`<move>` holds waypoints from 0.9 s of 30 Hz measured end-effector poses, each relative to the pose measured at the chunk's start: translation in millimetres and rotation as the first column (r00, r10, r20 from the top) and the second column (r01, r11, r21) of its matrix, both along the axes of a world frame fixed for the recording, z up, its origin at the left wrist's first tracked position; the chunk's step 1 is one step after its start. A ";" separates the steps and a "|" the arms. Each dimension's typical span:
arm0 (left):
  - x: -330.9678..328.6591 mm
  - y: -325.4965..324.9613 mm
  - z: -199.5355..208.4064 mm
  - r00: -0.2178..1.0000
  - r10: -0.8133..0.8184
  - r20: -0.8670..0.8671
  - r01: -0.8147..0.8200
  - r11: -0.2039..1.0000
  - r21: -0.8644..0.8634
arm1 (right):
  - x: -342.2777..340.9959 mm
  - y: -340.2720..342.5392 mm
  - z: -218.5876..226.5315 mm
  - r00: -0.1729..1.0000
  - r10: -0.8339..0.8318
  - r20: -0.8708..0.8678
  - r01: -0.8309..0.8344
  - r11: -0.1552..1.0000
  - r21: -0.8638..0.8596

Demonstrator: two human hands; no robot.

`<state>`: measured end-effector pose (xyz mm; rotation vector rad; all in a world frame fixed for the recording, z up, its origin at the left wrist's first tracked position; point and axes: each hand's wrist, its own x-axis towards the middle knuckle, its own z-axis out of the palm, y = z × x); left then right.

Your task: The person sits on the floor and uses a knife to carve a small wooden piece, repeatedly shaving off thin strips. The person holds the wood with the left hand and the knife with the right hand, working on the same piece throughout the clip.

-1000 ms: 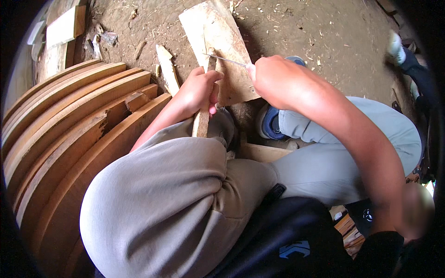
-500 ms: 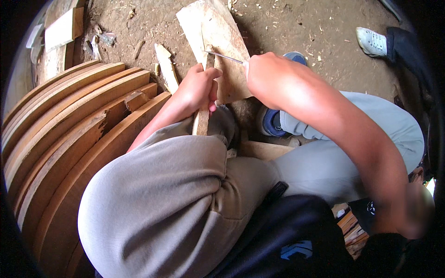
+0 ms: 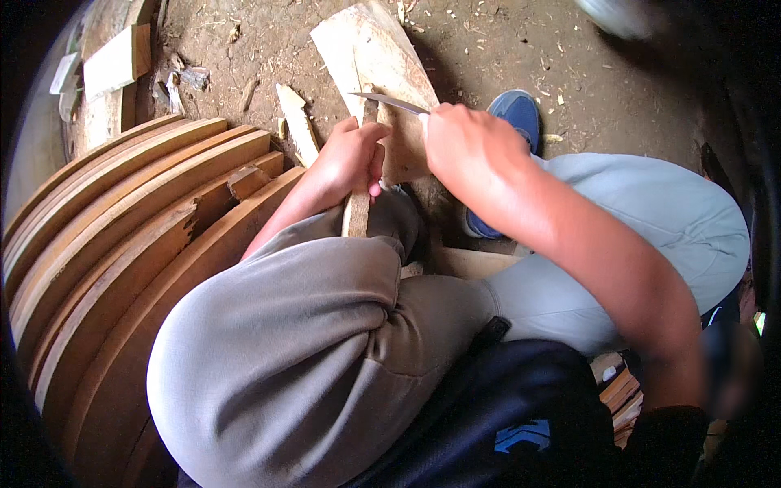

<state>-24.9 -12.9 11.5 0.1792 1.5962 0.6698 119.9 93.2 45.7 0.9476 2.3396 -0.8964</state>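
Observation:
My left hand (image 3: 350, 161) is wrapped round a narrow wooden stick (image 3: 355, 213), whose near end points back toward my lap. My right hand (image 3: 472, 146) is closed on a knife (image 3: 399, 103); its handle is hidden inside the fist. The thin metal blade reaches left across the far end of the stick, just beyond my left thumb. Beneath the blade and stick lies a broad pale wooden board (image 3: 390, 53), tilted on the ground.
Several curved wooden planks (image 3: 122, 187) are stacked at my left. A split wood piece (image 3: 298, 122) lies by my left forearm. Pale blocks (image 3: 110, 65) stand far left. My blue shoe (image 3: 517, 118) is on the dirt floor (image 3: 488, 41). Another person's blurred shoe (image 3: 622, 16) shows far right.
The knife blade has turned so that more of its flat shows, and my right hand has shifted slightly left. The other person's foot has moved farther away. My left hand keeps its hold.

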 end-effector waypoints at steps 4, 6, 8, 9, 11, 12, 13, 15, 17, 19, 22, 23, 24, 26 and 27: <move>1.7 1.6 -11.2 0.998 0.039 0.055 -0.040 0.999 0.026 | 1.8 -3.1 -10.1 0.992 0.033 0.123 -0.055 0.981 0.184; -0.8 -1.2 -9.7 0.998 0.028 0.053 -0.030 0.999 0.026 | 3.1 0.3 -3.1 0.994 0.030 0.103 -0.048 0.983 0.176; -1.5 -1.9 -8.9 0.997 0.034 0.062 -0.035 0.999 0.027 | 9.2 6.2 -2.5 0.999 0.006 0.047 -0.012 0.990 0.138; -0.9 -1.5 -8.5 0.996 0.045 0.071 -0.047 0.998 0.029 | 11.9 11.3 -2.6 1.000 -0.018 0.001 0.018 0.994 0.103; -0.8 -1.6 -10.0 0.995 0.056 0.082 -0.059 0.998 0.036 | 12.3 18.1 -4.6 0.997 -0.078 0.019 0.079 0.996 -0.046; -1.5 -3.8 -13.1 0.995 0.056 0.084 -0.060 0.997 0.041 | 11.0 19.6 -6.6 0.998 -0.056 0.012 0.057 0.995 -0.078; -2.0 -4.2 -12.2 0.995 0.055 0.078 -0.058 0.997 0.042 | 10.6 22.6 -7.7 0.999 -0.036 -0.005 0.035 0.993 -0.115; -4.0 -4.4 -17.3 0.997 0.033 0.074 -0.038 0.998 0.059 | 7.3 24.6 -3.7 0.999 0.040 -0.011 -0.041 0.988 -0.150; -4.1 -4.0 -18.3 0.998 0.032 0.061 -0.035 0.998 0.055 | 4.3 29.1 4.2 0.988 0.153 -0.010 -0.152 0.975 -0.160; -2.9 -3.7 -16.7 0.998 0.049 0.038 -0.050 0.998 0.031 | 2.0 33.3 1.8 0.972 0.233 0.010 -0.228 0.961 -0.158; -3.5 -2.5 -23.0 0.999 0.012 0.049 -0.013 1.000 0.028 | -2.7 38.7 2.0 0.967 0.241 0.084 -0.230 0.965 -0.121; -2.8 -1.9 -22.1 0.999 0.014 0.040 -0.014 1.000 0.013 | -5.8 39.9 4.4 0.967 0.231 0.108 -0.219 0.970 -0.107; -1.8 0.2 -19.9 0.999 0.015 0.033 -0.015 1.000 -0.001 | -9.6 40.1 7.5 0.956 0.263 0.131 -0.250 0.963 -0.105; -0.9 1.2 -15.8 1.000 0.014 0.017 -0.014 1.000 -0.015 | -18.0 38.4 15.3 0.930 0.324 0.171 -0.310 0.945 -0.105; -1.0 0.9 -13.6 1.000 0.012 0.008 -0.012 1.000 -0.015 | -20.4 36.6 18.5 0.930 0.316 0.189 -0.302 0.948 -0.100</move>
